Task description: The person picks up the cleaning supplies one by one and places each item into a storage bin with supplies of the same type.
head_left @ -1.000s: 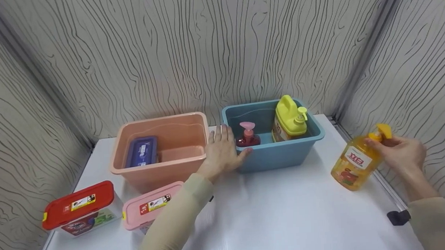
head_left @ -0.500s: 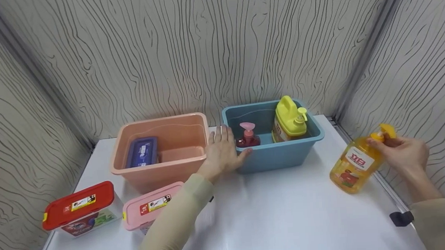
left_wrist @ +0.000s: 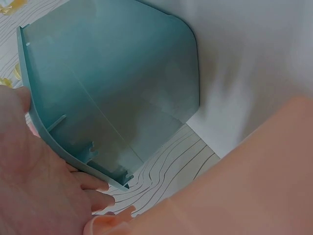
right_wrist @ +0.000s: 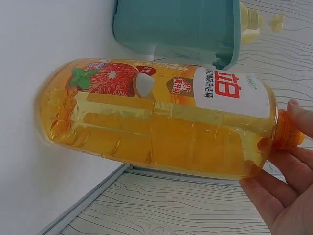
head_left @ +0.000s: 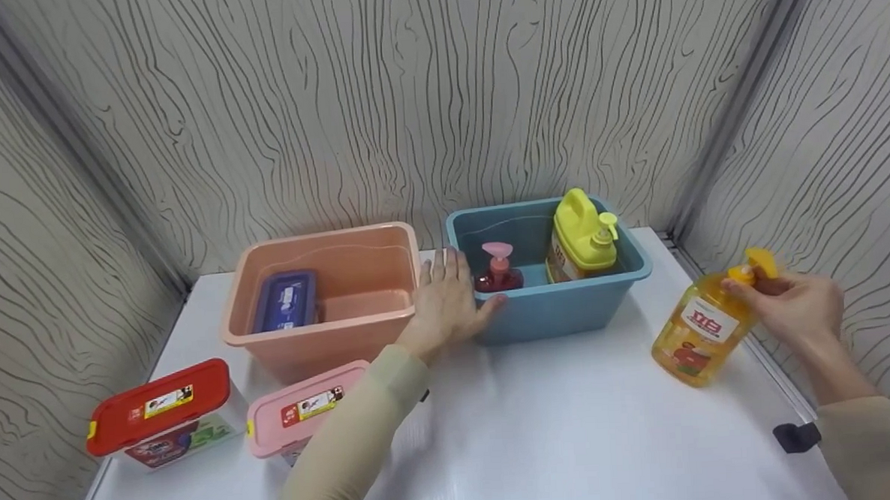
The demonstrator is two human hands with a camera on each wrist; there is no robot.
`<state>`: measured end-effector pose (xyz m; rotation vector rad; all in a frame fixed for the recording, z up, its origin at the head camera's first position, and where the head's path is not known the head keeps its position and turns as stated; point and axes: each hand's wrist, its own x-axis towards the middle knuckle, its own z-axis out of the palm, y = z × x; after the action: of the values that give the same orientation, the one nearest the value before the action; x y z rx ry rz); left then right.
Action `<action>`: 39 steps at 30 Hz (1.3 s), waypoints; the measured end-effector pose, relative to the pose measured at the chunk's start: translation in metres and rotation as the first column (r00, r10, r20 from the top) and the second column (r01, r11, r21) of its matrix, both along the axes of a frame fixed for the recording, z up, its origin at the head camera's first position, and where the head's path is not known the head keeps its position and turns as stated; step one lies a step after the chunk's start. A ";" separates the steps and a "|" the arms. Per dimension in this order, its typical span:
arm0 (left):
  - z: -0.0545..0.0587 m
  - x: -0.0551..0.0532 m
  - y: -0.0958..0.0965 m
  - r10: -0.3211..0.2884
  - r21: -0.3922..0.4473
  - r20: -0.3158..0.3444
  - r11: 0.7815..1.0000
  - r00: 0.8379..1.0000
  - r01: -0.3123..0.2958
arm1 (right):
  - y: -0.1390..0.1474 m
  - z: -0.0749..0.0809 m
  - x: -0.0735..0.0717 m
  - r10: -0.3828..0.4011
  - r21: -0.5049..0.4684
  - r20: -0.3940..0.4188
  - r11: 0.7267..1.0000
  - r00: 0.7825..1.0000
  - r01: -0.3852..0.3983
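My right hand (head_left: 797,310) grips a pump bottle of orange dish soap (head_left: 700,333) by its neck, just under the yellow pump head. The bottle leans; whether its base touches the table cannot be told. In the right wrist view, the dish soap (right_wrist: 166,122) shows its label and clear amber liquid. My left hand (head_left: 445,302) lies with straight fingers across the gap between the pink bin (head_left: 336,345) and the blue bin (head_left: 553,314), its thumb on the blue bin's rim. The left wrist view shows the left palm (left_wrist: 39,181) against that rim.
Inside the blue bin stand a yellow pump jug (head_left: 583,236) and a red bottle with a pink pump (head_left: 498,270). A dark blue box (head_left: 286,302) lies in the pink bin. A red-lidded tub (head_left: 163,412) and a pink-lidded tub (head_left: 302,410) sit in front at left.
The dish soap bottle and my right hand drifted slightly right, then back left over the last half second. My left hand stays in place between the bins.
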<state>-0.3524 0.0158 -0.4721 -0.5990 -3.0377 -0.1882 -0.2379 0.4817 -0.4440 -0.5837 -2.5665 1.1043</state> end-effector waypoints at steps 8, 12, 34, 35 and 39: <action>0.001 0.000 0.002 -0.001 -0.012 -0.004 1.000 1.000 0.001 | -0.005 -0.005 0.000 0.043 -0.007 -0.036 0.999 0.998 -0.043; 0.001 0.000 0.001 -0.008 0.000 -0.003 1.000 1.000 0.008 | -0.004 -0.007 0.001 0.058 -0.028 -0.037 0.998 0.998 -0.059; 0.002 -0.001 0.000 -0.005 -0.008 0.006 1.000 1.000 0.005 | -0.008 -0.021 -0.002 0.029 -0.176 -0.137 0.983 0.990 -0.053; 0.002 -0.001 0.000 -0.006 -0.007 0.008 1.000 1.000 0.006 | -0.008 -0.021 -0.002 0.024 -0.174 -0.140 0.984 0.990 -0.049; 0.002 -0.001 0.001 -0.006 -0.005 0.013 1.000 1.000 0.006 | -0.010 -0.020 -0.003 0.019 -0.170 -0.147 0.984 0.989 -0.044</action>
<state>-0.3533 0.0164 -0.4702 -0.6100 -3.0506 -0.1855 -0.2404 0.4713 -0.4643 -0.4847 -2.3800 1.3384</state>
